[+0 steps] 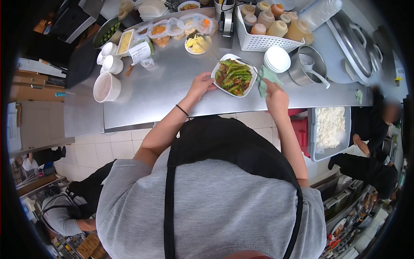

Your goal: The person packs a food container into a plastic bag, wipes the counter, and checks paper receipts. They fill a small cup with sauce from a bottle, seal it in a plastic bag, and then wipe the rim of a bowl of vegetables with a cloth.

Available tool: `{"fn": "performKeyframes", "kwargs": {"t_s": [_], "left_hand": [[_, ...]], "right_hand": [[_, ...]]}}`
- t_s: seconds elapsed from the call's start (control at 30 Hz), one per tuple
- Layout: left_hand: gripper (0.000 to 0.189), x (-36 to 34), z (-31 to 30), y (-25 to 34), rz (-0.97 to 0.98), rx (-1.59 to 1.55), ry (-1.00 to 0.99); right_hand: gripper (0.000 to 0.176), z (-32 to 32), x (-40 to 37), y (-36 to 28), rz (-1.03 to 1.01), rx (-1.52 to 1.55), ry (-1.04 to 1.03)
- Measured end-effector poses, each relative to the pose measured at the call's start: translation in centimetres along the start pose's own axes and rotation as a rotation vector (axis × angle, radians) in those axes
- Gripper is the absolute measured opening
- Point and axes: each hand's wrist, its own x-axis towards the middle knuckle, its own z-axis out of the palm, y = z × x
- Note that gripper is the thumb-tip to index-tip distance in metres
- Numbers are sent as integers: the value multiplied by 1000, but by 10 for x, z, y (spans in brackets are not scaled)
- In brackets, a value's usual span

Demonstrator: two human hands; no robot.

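Note:
A white squarish dish (216, 83) of stir-fried green vegetables and brown pieces (235, 77) rests on the steel counter in front of me. My left hand (202, 85) grips the dish's left rim, fingers at its edge. On the other side, my right hand (276, 98) is closed around the handle of a thin metal utensil (249, 64), seemingly a spoon, which reaches over the dish's upper right edge. Its far end is hard to make out. A green cloth (270, 78) lies on the counter just beyond my right hand.
White bowls (277, 59) and a metal pot (296, 71) stand right of the dish. Behind them is a white basket (269, 45) of sauce bottles. Tubs (107, 87) and toppings line the left. A bin of rice (331, 129) sits at right, near another person (373, 138).

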Motion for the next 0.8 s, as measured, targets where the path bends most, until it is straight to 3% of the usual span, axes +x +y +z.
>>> {"fn": "performKeyframes", "kwargs": {"t_s": [0.2, 0.37, 0.53, 0.6, 0.8], "left_hand": [[37, -1, 2, 2, -11, 35, -7], [39, 1, -1, -3, -23, -24, -25], [42, 6, -1, -6, -42, 3, -42], [40, 4, 3, -4, -61, 23, -12], [40, 4, 12, 0, -52, 32, -8]], "right_hand": [[38, 29, 11, -20, -170, -184, 20], [41, -1, 14, -8, -117, -170, 58], [33, -79, 19, 60, 164, -252, 325], [31, -102, 28, 90, 378, -351, 268], [26, -85, 74, 178, 570, -524, 141]]}}
